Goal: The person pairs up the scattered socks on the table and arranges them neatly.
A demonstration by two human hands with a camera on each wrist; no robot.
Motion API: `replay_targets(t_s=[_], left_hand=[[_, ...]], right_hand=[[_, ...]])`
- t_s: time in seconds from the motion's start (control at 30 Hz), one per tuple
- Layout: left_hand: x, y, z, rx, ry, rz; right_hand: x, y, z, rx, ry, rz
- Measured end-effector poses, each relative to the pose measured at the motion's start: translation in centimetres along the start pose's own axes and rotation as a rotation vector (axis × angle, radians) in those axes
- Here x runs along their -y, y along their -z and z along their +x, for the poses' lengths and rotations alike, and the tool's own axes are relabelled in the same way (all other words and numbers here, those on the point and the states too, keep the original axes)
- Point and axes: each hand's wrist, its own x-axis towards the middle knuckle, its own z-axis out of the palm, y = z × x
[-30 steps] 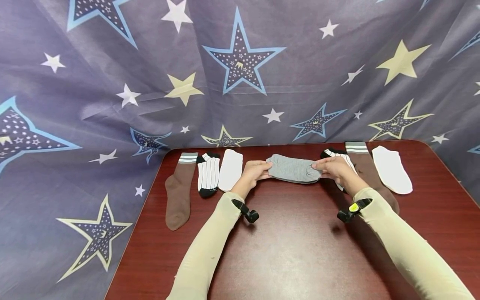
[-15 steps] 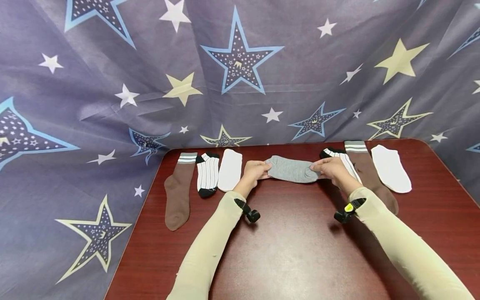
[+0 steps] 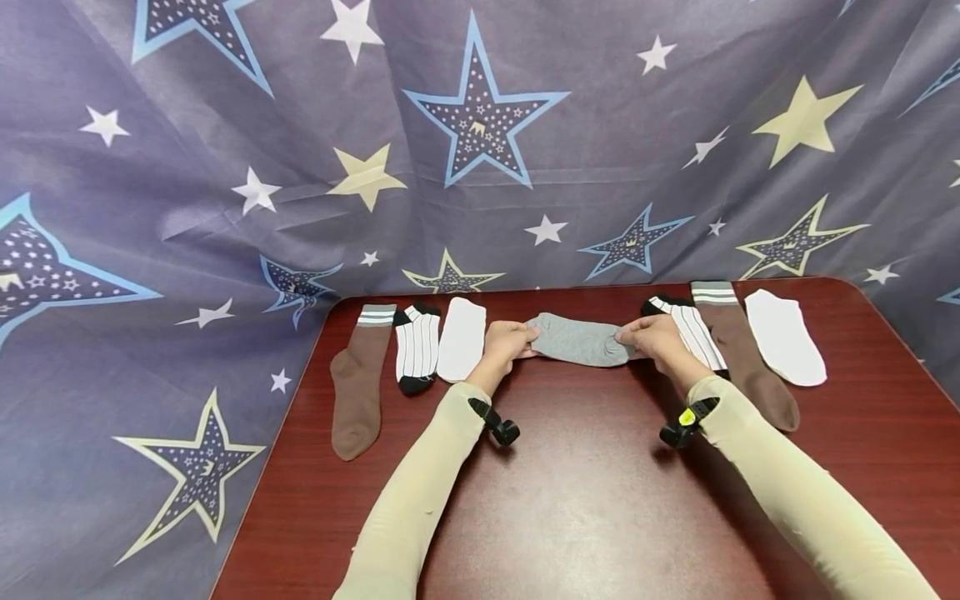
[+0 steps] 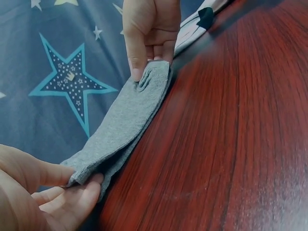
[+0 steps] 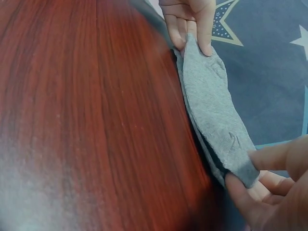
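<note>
A grey ankle sock stretches sideways between my two hands near the back of the table. My left hand pinches its left end between thumb and fingers. At the other end, my right hand pinches the sock near a small gathered fold. Both wrist views show a second grey layer beneath the top one, with a dark gap between them. Whether that is a second sock cannot be told. Right of my right hand lies a striped black-and-white sock, partly covered by the hand.
On the left lie a brown sock, a striped sock and a white sock. Another brown sock and white sock lie on the right. A star-patterned cloth hangs behind the reddish-brown table.
My right hand has shifted slightly left with its end of the grey sock, showing more of the right striped sock. The lower grey edge no longer shows in the head view.
</note>
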Motion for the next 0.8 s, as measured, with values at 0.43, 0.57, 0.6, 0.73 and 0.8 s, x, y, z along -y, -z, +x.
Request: replay_targets(t_s=[0.43,0.57,0.6,0.73,0.8], left_hand=[[0.0,1.4,-0.4,-0.056,-0.034,0.058],[0.0,1.9,-0.4,-0.074,-0.047,0.079],[0.0,2.0,-0.4,-0.080,-0.048,0.085],[0.1,2.3,-0.5,-0.105,-0.044,0.102],[0.0,2.3,-0.5,-0.115,-0.045,0.112]], right_hand=[[0.2,-1.8,0.5,-0.036,0.059,-0.036],[0.4,-2.2,0.4,-0.039,0.065,-0.044],[0.5,-2.3,0.4,-0.040,0.067,-0.047],[0.7,-2.8,0.1,-0.044,0.073,-0.045],[0.7,-2.9,0.1,-0.050,0.080,-0.051]])
